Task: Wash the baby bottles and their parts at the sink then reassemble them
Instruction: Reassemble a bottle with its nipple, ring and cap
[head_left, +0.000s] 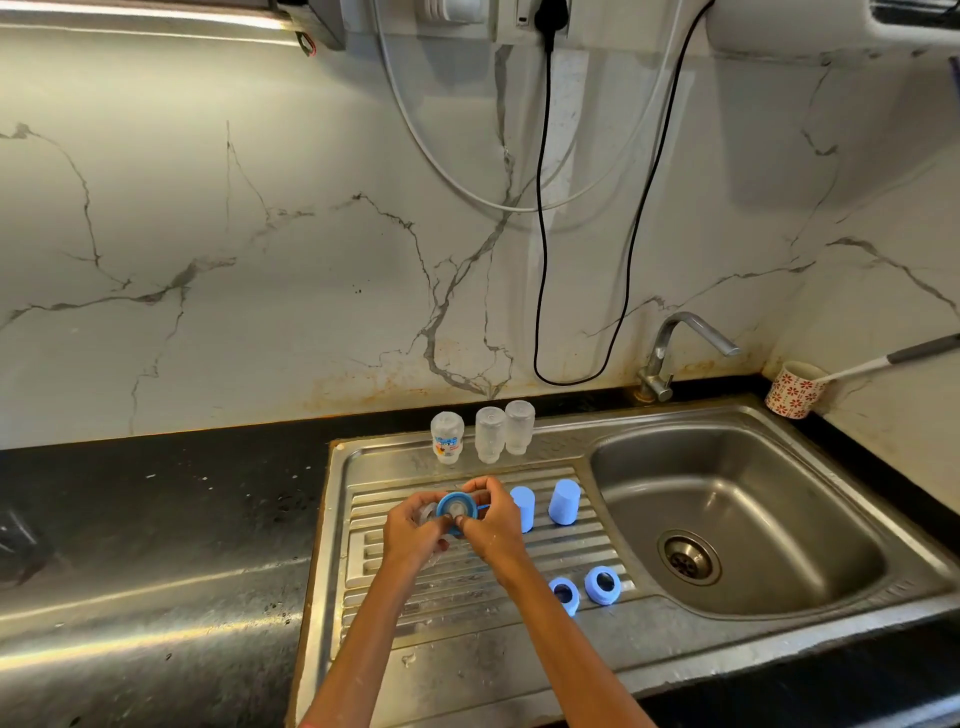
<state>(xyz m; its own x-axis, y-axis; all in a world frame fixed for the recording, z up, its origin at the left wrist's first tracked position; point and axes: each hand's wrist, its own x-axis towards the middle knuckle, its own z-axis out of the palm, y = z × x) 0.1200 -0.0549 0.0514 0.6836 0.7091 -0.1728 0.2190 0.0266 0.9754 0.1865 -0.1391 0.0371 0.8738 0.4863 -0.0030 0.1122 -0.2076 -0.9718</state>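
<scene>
The dark tabletop runs along a marbled wall and carries a steel sink whose basin, on the right, holds only its drain. A tap stands at the basin's back rim. The ribbed draining board on the left of the sink bears the bottle parts. At its back edge three clear bottles stand upside down: one printed bottle on the left, and two plain bottles touching each other just beside it. Two blue caps stand mid-board, near the basin's left rim. Two blue collar rings lie tilted at the board's front right. A patterned cup in the far right corner holds a long-handled brush. Above the board's middle, both hands meet on a blue ring with a clear teat: the left hand has its grip curled round the ring's left side, and the right hand pinches its right side. Bare ribbed steel lies between the forearms and the loose rings; the tabletop to the left is wide.
</scene>
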